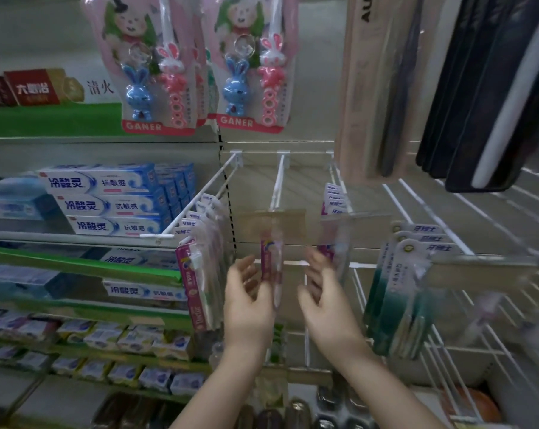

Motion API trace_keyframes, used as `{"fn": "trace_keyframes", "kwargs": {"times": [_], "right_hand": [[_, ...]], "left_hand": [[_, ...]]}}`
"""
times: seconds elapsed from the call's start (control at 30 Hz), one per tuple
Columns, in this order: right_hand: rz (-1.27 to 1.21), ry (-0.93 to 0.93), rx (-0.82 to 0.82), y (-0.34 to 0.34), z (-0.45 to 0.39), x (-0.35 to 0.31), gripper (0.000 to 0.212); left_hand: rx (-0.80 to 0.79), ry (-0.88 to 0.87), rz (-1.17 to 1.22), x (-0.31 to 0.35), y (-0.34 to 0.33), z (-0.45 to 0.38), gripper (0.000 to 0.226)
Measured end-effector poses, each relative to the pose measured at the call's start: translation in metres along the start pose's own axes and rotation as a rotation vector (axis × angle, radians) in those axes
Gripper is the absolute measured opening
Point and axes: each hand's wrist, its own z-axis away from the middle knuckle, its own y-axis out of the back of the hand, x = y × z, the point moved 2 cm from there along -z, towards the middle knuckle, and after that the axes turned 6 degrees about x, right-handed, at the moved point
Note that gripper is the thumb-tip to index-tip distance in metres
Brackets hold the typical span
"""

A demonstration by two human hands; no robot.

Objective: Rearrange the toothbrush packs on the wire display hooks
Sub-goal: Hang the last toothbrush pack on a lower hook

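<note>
A pink toothbrush pack [271,261] hangs from the middle wire hook [277,184], under a beige price tag. My left hand [249,301] is raised just left of it, fingers spread and relaxed, close to the pack's edge. A second pink pack [331,253], blurred, hangs from the neighbouring hook [339,187] to the right. My right hand [323,298] is up beside its lower end with fingers loosely bent; no grip shows. More pink packs [197,274] fill the left hook, and green packs [398,298] fill the hook on the right.
Children's bunny toothbrush packs [156,66] hang overhead, with dark packs [484,97] at the upper right. Toothpaste boxes [107,202] line the shelves on the left. Bare white wire hooks [423,205] run along the right side, above small goods on lower shelves.
</note>
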Motion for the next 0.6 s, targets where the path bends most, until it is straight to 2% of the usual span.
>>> {"fn": "trace_keyframes", "kwargs": {"times": [0.1, 0.23, 0.37, 0.43, 0.5, 0.6], "right_hand": [[0.012, 0.003, 0.087, 0.017, 0.019, 0.008, 0.044], [-0.011, -0.007, 0.245, 0.051, 0.049, 0.019, 0.045], [-0.015, 0.015, 0.575, 0.087, 0.067, 0.032, 0.048], [0.042, -0.005, 0.677, 0.101, 0.066, 0.035, 0.047], [0.123, -0.058, 0.679, 0.109, 0.058, 0.037, 0.053], [0.133, -0.151, 0.518, 0.112, 0.041, 0.036, 0.069]], "left_hand": [[-0.006, 0.013, -0.010, -0.002, -0.011, 0.020, 0.024], [-0.208, 0.081, 0.029, 0.000, -0.044, 0.046, 0.026], [-0.362, 0.096, 0.034, 0.007, -0.077, 0.057, 0.027], [-0.445, 0.091, 0.007, 0.009, -0.091, 0.059, 0.031], [-0.527, 0.088, 0.006, 0.010, -0.103, 0.060, 0.047], [-0.571, 0.098, 0.006, 0.012, -0.116, 0.056, 0.062]]}}
